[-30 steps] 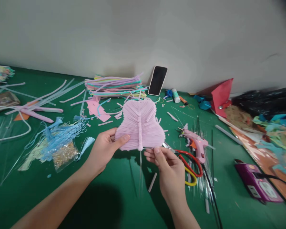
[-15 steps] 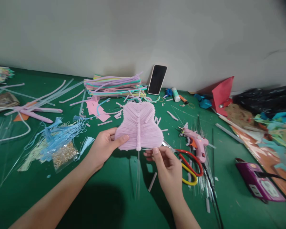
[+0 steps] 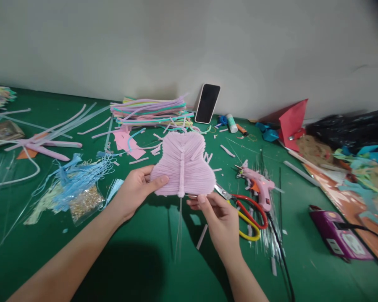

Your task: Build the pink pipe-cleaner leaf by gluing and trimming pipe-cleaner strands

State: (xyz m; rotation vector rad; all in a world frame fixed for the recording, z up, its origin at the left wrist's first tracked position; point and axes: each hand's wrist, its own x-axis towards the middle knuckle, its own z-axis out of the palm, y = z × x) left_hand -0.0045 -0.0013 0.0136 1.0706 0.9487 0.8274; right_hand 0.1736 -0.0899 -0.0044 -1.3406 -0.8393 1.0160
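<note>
A lilac fan-shaped panel of pipe cleaners (image 3: pixel 193 174), with a raised spine down its middle, is held up over the table. My left hand (image 3: pixel 137 191) grips its lower left edge, thumb on the front. At its lower right edge my right hand (image 3: pixel 219 218) is closed, thumb and fingers pinching the rim. Thin wires (image 3: pixel 179 226) hang from the bottom of the spine. Scissors (image 3: pixel 250 209) with red and yellow handles lie just right of my right hand. Beyond them rests a pink glue gun (image 3: pixel 260 184) on the table.
Bundled pipe cleaners (image 3: pixel 151 111) and a propped phone (image 3: pixel 208 104) stand by the wall. Blue tassels (image 3: pixel 78 180) and a bag of gold beads (image 3: pixel 85 203) lie left. At right are a purple power strip (image 3: pixel 340 235), its cord, and a black plastic bag (image 3: pixel 349 130).
The panel and both hands have shifted very slightly left, with the same hold. The hanging wires slant a little more to the left.
</note>
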